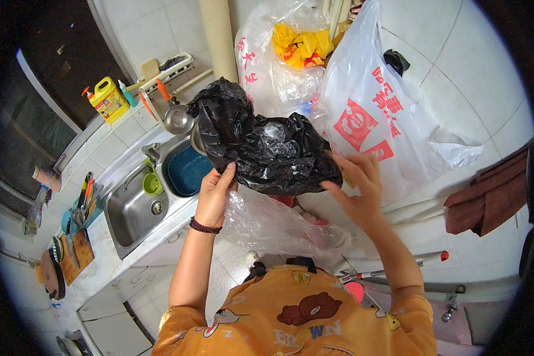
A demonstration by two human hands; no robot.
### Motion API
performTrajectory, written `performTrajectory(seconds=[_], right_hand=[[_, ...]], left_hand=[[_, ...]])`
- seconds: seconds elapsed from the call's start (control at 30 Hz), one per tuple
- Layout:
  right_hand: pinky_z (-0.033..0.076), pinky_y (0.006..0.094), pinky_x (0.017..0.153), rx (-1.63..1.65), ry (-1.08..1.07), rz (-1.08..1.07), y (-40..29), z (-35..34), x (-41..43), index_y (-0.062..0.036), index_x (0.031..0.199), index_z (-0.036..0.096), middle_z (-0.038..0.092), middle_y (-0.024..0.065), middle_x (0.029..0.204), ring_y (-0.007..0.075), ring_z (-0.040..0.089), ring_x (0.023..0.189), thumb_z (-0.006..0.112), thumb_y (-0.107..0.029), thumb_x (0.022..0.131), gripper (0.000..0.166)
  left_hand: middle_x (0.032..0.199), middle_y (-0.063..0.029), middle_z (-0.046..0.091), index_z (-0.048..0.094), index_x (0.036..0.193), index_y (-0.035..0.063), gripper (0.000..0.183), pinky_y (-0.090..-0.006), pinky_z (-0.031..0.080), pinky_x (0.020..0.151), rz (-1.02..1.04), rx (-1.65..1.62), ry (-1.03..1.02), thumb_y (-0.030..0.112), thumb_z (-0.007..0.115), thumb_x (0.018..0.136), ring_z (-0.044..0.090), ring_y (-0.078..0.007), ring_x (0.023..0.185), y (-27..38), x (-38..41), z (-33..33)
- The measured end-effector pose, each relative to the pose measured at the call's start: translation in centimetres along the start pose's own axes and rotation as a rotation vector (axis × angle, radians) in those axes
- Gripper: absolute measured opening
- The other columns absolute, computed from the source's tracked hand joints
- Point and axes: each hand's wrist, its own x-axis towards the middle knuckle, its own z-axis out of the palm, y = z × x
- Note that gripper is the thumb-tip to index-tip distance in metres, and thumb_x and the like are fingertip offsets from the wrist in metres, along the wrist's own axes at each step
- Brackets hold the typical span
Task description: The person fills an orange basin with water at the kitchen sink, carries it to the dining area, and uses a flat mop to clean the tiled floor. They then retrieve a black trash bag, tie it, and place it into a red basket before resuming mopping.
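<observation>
A crumpled black plastic bag [276, 147] is held up in front of me, level with the sink edge in view. My left hand [216, 196] grips its lower left corner, thumb on top. A clear plastic bag [276, 222] hangs below that hand, apparently caught in the same grip. At the black bag's right edge is my right hand [358, 187], slightly blurred, with thumb and fingers spread around the edge. Whether it grips the plastic is not clear. What the black bag may contain is hidden.
Large white plastic bags [360, 111] with red print stand behind, one holding a yellow bag [302, 44]. To the left is a double sink [135, 209] with a blue basin [187, 169]. A long-handled tool [391, 269] lies low on the right, near brown cloth [489, 196].
</observation>
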Motion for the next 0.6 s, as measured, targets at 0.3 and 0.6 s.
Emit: performTrajectory(seconds=[0.3,0.6], right_hand=[[0.039,0.0287,0.065,0.363,-0.074,0.474,4.0,6.4,-0.8,-0.0034,0.077,0.054,0.051,0.0056,0.072,0.0165,0.049,0.073,0.062,-0.008,0.068,0.013],[0.038,0.0274,0.058,0.379,-0.253,0.389,4.6,13.5,-4.7,-0.0038,0.086,0.055,0.047,0.006,0.074,0.0166,0.048,0.07,0.067,-0.015,0.064,0.028]], left_hand=[[0.067,0.0076,0.05,0.057,0.076,0.0098,0.016,-0.0179,0.027,0.052,-0.097,0.174,0.082,0.024,0.052,0.083,0.035,-0.0024,0.056,-4.5,0.4,-3.9],[0.06,0.0075,0.044,0.051,0.063,0.0093,0.028,-0.0185,0.025,0.05,-0.164,0.299,0.093,0.03,0.053,0.082,0.032,-0.0027,0.054,-8.1,-0.1,-7.3]])
